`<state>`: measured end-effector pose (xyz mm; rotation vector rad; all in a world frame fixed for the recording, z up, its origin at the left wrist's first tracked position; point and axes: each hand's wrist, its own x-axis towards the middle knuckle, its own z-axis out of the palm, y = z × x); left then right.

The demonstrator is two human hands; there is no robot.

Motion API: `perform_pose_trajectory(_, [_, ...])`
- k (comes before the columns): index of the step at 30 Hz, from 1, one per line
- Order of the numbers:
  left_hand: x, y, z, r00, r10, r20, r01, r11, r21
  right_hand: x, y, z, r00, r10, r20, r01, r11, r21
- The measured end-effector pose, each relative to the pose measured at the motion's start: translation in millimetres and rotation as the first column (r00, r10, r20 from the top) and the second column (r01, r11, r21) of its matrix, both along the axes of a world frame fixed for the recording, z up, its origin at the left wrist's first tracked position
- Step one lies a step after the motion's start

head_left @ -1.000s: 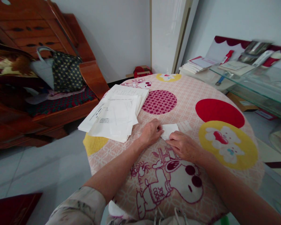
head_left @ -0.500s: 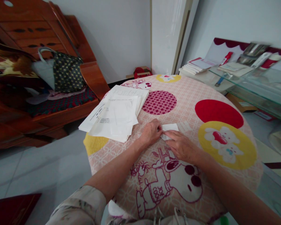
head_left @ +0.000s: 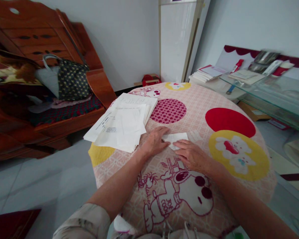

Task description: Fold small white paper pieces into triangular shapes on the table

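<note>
A small folded white paper (head_left: pixel 177 137) lies on the round table's cartoon-print cloth (head_left: pixel 196 99). My left hand (head_left: pixel 154 142) rests on the paper's left end, fingers curled and pressing it down. My right hand (head_left: pixel 191 154) lies flat over the paper's near edge, fingers pressed together on it. A loose stack of white printed sheets (head_left: pixel 123 121) sits just left of my left hand.
A wooden bench (head_left: pixel 52 83) with a dotted handbag (head_left: pixel 72 79) stands to the left. A glass shelf (head_left: pixel 271 89) with books and packets runs along the right. A white door panel (head_left: pixel 175 39) and a red object (head_left: pixel 149 79) are behind the table.
The paper looks narrower now, folded into a slimmer strip. Both hands stay on it and have shifted slightly left. The camera has tilted a little.
</note>
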<state>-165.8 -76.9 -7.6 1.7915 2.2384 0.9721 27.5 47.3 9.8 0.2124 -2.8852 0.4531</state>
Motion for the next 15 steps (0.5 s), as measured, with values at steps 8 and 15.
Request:
perform_pose_trajectory(8, [-23.5,-1.4,-9.5,0.998,0.051,0.027,-0.052,0.998,0.041,-0.1,-0.3,2.8,1.0,-0.009,0.009,0.009,1.0,0.01])
perform_pose_trajectory(15, [3.1,-3.0,8.4,0.991,-0.091,0.099,0.073,0.982,0.174,-1.4,-1.9,6.1,1.0,-0.001,0.011,0.001,1.0,-0.022])
